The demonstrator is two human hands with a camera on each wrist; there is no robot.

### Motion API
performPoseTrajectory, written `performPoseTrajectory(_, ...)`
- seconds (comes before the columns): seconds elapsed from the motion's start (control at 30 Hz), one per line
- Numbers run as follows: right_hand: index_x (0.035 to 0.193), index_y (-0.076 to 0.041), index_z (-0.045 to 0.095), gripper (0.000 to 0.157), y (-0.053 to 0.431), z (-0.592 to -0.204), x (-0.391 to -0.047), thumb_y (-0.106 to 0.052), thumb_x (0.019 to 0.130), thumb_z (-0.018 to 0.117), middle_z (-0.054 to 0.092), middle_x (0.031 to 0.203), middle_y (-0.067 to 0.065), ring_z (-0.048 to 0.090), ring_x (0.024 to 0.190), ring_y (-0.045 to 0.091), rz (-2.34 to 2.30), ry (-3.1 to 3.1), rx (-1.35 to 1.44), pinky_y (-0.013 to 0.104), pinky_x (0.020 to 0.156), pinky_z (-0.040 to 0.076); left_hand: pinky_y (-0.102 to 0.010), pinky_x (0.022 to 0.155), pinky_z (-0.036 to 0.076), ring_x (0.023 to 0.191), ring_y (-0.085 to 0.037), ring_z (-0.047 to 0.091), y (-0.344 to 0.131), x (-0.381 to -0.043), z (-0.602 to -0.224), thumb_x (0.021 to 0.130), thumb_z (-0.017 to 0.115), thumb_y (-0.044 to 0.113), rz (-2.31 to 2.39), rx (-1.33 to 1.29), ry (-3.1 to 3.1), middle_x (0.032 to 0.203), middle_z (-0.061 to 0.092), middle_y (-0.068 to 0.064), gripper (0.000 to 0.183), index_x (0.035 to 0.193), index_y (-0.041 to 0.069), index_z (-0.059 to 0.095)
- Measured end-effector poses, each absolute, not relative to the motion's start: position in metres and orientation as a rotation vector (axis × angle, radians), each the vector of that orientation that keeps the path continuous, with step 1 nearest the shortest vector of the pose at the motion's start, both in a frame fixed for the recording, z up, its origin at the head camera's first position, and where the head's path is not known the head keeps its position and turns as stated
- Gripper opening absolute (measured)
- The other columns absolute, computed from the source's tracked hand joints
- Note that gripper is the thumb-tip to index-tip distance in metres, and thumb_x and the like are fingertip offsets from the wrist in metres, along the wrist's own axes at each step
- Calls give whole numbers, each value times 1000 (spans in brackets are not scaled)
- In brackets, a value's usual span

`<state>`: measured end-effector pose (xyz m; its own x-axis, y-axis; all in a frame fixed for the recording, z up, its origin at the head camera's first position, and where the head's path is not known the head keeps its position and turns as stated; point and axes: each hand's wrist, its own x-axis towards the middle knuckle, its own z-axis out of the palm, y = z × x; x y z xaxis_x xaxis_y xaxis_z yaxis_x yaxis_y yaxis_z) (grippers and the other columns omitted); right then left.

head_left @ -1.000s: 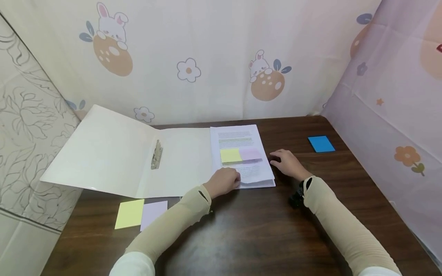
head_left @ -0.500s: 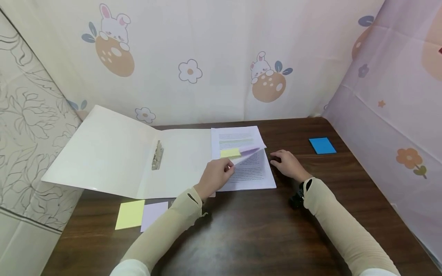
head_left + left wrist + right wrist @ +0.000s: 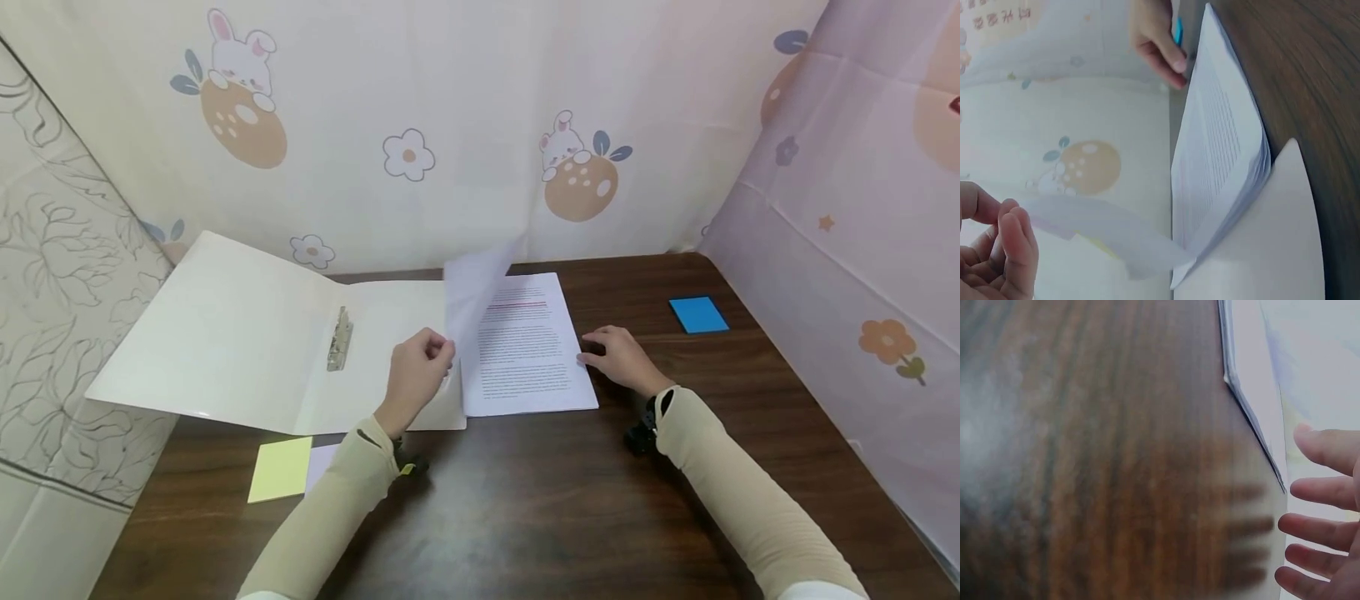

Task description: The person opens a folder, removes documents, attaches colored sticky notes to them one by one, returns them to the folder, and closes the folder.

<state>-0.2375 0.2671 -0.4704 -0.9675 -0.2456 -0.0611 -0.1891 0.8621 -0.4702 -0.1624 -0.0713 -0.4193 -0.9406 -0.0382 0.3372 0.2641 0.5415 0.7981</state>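
My left hand (image 3: pixel 416 367) pinches the edge of a paper sheet (image 3: pixel 477 283), which stands curled up and swung toward the left. In the left wrist view, thumb and fingers meet at the sheet's edge, and a yellow sticky note (image 3: pixel 1100 247) shows on it. Under the lifted sheet lies a stack of printed pages (image 3: pixel 528 358), its top page carrying a red-marked line. Beside the stack's right edge rests my right hand (image 3: pixel 622 358), fingers loosely bent and holding nothing; whether the fingertips touch the paper I cannot tell.
An open white folder (image 3: pixel 217 333) with a metal clip (image 3: pixel 340 340) lies left, its right part beneath the stack's left side. Yellow (image 3: pixel 279 471) and purple (image 3: pixel 319 465) sticky pads lie in front of it. A blue sticky pad (image 3: pixel 699 314) sits far right, near the curtain (image 3: pixel 480 167).
The left hand has lifted the top sheet with its yellow and purple notes and carried it up and left, uncovering the page below. The right hand has barely moved.
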Motion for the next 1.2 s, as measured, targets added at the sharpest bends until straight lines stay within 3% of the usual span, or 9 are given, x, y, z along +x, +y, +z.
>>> performPoseTrajectory(0.2, 135, 2, 54, 51, 265, -470, -238, -27, 94, 63, 44, 142, 28, 33, 135, 45, -682, 2899, -307, 63, 109, 31, -23, 51, 51, 53, -12, 63, -94, -157, -413, 91, 58, 15, -1414, -18, -2517, 68, 70, -11, 19, 80, 2, 65)
performPoseTrajectory(0.4, 135, 2, 54, 50, 264, -469, -239, -25, 94, 63, 43, 142, 27, 32, 135, 45, -680, 2891, -297, 63, 109, 30, -25, 49, 44, 53, -12, 64, -116, -150, -409, 92, 54, 22, -1301, 133, -2636, 69, 72, -9, 28, 77, 4, 69)
performPoseTrajectory(0.6, 133, 4, 55, 49, 265, -471, -238, -24, 94, 63, 44, 141, 28, 33, 135, 46, -705, 2902, -321, 63, 108, 31, -26, 50, 42, 58, -15, 67, -136, -140, -417, 94, 53, 24, -1230, 236, -2762, 72, 73, -9, 30, 87, 2, 72)
performPoseTrajectory(0.77, 133, 3, 56, 48, 262, -469, -238, -24, 94, 63, 45, 140, 28, 34, 134, 45, -701, 2897, -308, 62, 107, 32, -26, 54, 48, 59, -15, 69, -157, -134, -424, 95, 51, 25, -1203, 329, -2891, 73, 74, -9, 34, 95, -2, 72)
performPoseTrajectory(0.9, 132, 4, 57, 48, 261, -468, -238, -24, 94, 63, 47, 138, 28, 36, 133, 45, -689, 2899, -319, 61, 106, 33, -27, 56, 52, 60, -18, 70, -169, -131, -425, 95, 49, 26, -1166, 398, -2990, 71, 73, -10, 37, 91, -2, 73)
performPoseTrajectory(1.2, 127, 7, 60, 45, 258, -468, -239, -23, 92, 65, 46, 139, 30, 36, 133, 47, -685, 2888, -332, 61, 108, 32, -26, 56, 43, 63, -14, 64, -161, -140, -427, 96, 51, 29, -1018, 241, -3036, 75, 73, -7, 35, 94, 2, 73)
